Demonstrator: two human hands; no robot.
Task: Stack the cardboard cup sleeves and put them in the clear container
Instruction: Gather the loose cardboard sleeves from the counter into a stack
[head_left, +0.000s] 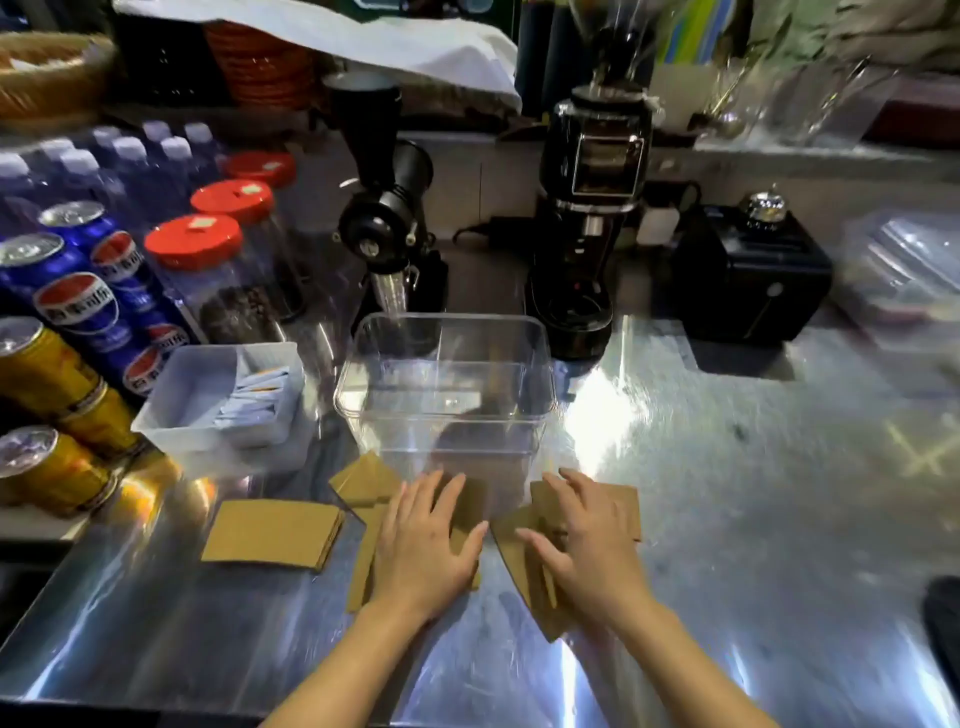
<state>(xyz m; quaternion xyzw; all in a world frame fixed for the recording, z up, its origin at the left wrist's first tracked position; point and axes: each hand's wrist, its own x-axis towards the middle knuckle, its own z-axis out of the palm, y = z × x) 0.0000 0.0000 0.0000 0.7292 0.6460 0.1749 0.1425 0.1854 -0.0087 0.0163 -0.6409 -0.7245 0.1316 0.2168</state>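
I am standing at a shiny metal counter (727, 493), looking down at my two bare hands. My left hand (423, 540) lies flat, fingers spread, pressing on a loose scatter of brown cardboard cup sleeves (366, 551). My right hand (587, 545) is likewise open and flat on a second loose scatter of sleeves (527, 566) just beside it. Neither hand grasps anything; both palms only rest on the cardboard. A neater pile of sleeves (272, 535) sits apart to my left, and a few more (363, 480) fan out near the base of the clear container (447, 384), which stands open just beyond my fingertips and appears to hold no sleeves, though glare on its walls makes that hard to confirm. To the left are a white tray of sachets (223, 395) and drink cans (78, 291); behind stand two black coffee grinders (592, 208). I judge this to be the gathering step: next I should sweep both scatters together, square their edges into one stack, and then grip it for lifting into the container.
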